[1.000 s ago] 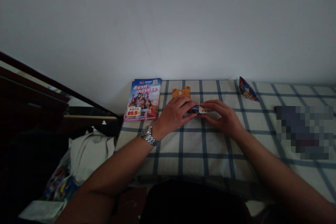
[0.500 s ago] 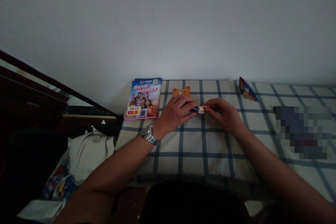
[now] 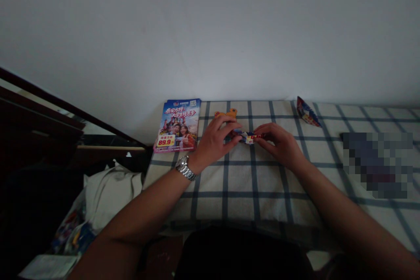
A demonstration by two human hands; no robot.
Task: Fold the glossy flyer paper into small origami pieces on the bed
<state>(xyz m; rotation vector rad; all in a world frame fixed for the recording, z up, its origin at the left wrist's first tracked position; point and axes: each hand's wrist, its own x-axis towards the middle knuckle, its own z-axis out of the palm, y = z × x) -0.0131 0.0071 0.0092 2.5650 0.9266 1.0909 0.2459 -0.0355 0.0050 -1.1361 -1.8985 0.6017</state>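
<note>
Both my hands meet over a small folded piece of printed paper [image 3: 250, 137], blue with a white and red patch, lying on the checked cloth [image 3: 243, 179]. My left hand [image 3: 215, 141], with a metal watch on its wrist, pinches the paper's left end. My right hand [image 3: 282, 145] pinches its right end with curled fingers. Just behind my left hand an orange bear-shaped card [image 3: 225, 114] peeks out.
A stack of colourful flyers [image 3: 178, 124] lies at the cloth's far left corner. A folded paper shape [image 3: 306, 112] sits at the back right by the white wall. A blurred patch covers the right side. Dark furniture and a pale bag are at the left.
The paper has been folded narrower between my fingers. My left hand shifted slightly back and now covers more of the orange card; my right hand closed in on the paper.
</note>
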